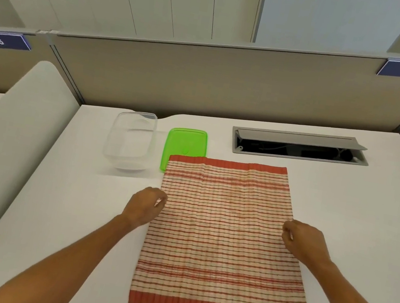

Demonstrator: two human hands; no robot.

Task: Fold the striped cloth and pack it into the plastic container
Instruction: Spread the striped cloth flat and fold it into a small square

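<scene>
Head view: left hand (pixel 146 206) at 9 o'clock, right hand (pixel 304 241) at 3 o'clock, fingers curled, each pinching an edge of flat cloth (pixel 224 237).

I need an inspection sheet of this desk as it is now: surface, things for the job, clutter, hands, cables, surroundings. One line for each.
Surface: white desk, flat.
Job's things: striped cloth spread flat, unfolded; clear plastic container open, nothing in it; green lid beside it, far cloth corner overlapping the lid.
Clutter: nothing seen.
Hands: left hand pinches left cloth edge; right hand pinches right edge.
Cables: dark cable inside open cable hatch.
Surroundings: beige partition, signs 016 and 017, white cabinets behind.
</scene>
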